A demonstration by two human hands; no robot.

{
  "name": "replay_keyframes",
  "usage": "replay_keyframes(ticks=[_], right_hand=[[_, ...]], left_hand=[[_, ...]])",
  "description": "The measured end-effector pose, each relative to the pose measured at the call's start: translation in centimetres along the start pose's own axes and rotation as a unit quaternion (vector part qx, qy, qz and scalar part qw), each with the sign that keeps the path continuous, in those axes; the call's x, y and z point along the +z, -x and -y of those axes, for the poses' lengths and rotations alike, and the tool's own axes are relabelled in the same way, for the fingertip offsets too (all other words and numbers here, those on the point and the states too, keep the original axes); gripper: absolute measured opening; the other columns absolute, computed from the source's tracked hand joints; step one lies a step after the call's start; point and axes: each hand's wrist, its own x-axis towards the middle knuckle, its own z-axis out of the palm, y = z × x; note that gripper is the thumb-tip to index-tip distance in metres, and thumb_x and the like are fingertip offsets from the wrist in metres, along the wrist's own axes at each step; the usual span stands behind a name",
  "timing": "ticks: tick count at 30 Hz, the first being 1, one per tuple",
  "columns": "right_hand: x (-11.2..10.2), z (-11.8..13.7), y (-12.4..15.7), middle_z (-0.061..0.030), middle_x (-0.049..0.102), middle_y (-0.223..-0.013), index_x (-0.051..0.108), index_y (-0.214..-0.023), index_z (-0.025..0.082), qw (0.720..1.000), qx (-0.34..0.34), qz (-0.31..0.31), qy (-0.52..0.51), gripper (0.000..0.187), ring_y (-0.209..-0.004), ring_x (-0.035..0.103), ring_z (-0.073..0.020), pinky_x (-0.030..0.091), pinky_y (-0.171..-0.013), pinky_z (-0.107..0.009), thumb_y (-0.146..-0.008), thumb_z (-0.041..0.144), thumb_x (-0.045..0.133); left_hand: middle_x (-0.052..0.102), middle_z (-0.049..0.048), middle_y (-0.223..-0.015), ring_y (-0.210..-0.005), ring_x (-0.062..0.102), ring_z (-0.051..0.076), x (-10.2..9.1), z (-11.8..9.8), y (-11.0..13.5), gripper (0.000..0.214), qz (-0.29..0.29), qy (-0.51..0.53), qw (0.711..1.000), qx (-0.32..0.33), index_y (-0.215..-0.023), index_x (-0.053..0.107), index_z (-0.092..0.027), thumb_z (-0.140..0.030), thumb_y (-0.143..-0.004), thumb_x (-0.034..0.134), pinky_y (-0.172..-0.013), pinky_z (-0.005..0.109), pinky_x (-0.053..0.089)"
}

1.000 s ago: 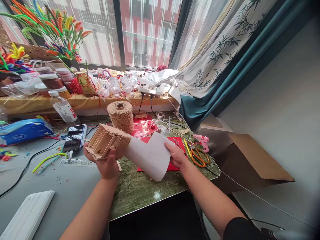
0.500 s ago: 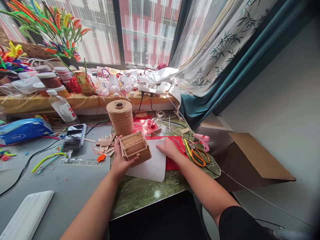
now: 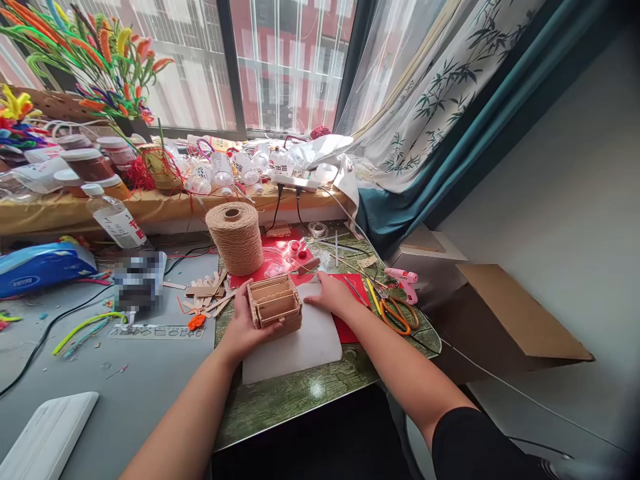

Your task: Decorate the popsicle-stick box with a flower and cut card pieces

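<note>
A small box built of wooden sticks (image 3: 275,305) stands on a white sheet (image 3: 300,343) that lies flat on the green mat (image 3: 300,393). My left hand (image 3: 243,325) wraps around the box's left side and holds it. My right hand (image 3: 331,298) rests just right of the box, fingers pressed on the sheet's far edge. A large spool of jute twine (image 3: 235,236) stands right behind the box. Loose wooden sticks (image 3: 206,298) lie to the box's left.
Orange-handled scissors (image 3: 399,312) and a pink glue gun (image 3: 404,279) lie right of my right hand, on red paper (image 3: 350,328). A phone (image 3: 137,280), a blue tissue pack (image 3: 43,265), a water bottle (image 3: 114,219) and jars crowd the left. An open cardboard box (image 3: 505,320) sits beside the table.
The box and white sheet, held up in the air a second ago, have come down onto the mat. The sheet has flattened out, and my right hand now rests on it.
</note>
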Motion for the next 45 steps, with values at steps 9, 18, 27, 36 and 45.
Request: replay_keyframes(ticks=[9, 18, 27, 36, 45], right_hand=[[-0.6, 1.7, 5.5, -0.0059, 0.068, -0.098, 0.065, -0.116, 0.021, 0.960, -0.112, -0.211, -0.145, 0.023, -0.078, 0.063, -0.0180, 0.052, -0.078, -0.032, -0.099, 0.036, 0.059], [2.8, 6.5, 12.0, -0.0022, 0.072, -0.083, 0.071, -0.093, 0.024, 0.955, -0.179, -0.111, -0.209, 0.014, -0.070, 0.061, -0.0157, 0.048, -0.068, -0.028, -0.098, 0.035, 0.063], [3.5, 8.1, 11.3, -0.0013, 0.072, -0.083, 0.070, -0.092, 0.024, 0.960, -0.126, -0.123, -0.217, 0.008, -0.075, 0.065, -0.0165, 0.049, -0.071, -0.027, -0.094, 0.030, 0.065], [3.4, 6.2, 11.0, 0.0013, 0.056, -0.074, 0.058, -0.081, 0.024, 0.943, -0.180, -0.162, -0.228, 0.012, -0.063, 0.050, -0.0138, 0.043, -0.062, -0.026, -0.092, 0.026, 0.059], [4.6, 5.0, 10.7, 0.0007, 0.057, -0.077, 0.059, -0.085, 0.025, 0.953, -0.184, -0.108, -0.215, 0.011, -0.067, 0.053, -0.0149, 0.046, -0.067, -0.027, -0.094, 0.030, 0.057]], left_hand=[[0.035, 0.0172, -0.158, -0.145, 0.047, 0.036, 0.0, 0.3, 0.1, 0.120, 0.056, -0.040, 0.997, -0.041, -0.157, 0.009, -0.032, -0.047, -0.070, 0.090, -0.121, 0.060, 0.035], [0.045, 0.0171, -0.152, -0.142, 0.048, 0.038, -0.8, 0.9, -0.5, 0.093, -0.017, 0.019, 0.999, 0.028, -0.148, 0.037, -0.026, -0.058, -0.074, 0.083, -0.119, 0.057, 0.038], [0.037, 0.0156, -0.159, -0.146, 0.045, 0.035, -1.1, -0.7, 0.4, 0.111, 0.082, -0.038, 0.996, 0.023, -0.160, 0.016, -0.035, -0.036, -0.074, 0.087, -0.123, 0.058, 0.034], [0.042, 0.0126, -0.152, -0.144, 0.044, 0.035, 0.2, -0.1, 0.5, 0.113, -0.001, -0.063, 0.993, 0.104, -0.152, 0.031, -0.034, -0.041, -0.061, 0.097, -0.122, 0.054, 0.036], [0.036, 0.0142, -0.156, -0.145, 0.043, 0.037, -0.3, 0.3, 0.5, 0.120, 0.069, -0.098, 0.991, 0.062, -0.155, 0.024, -0.034, -0.045, -0.060, 0.096, -0.122, 0.058, 0.035]])
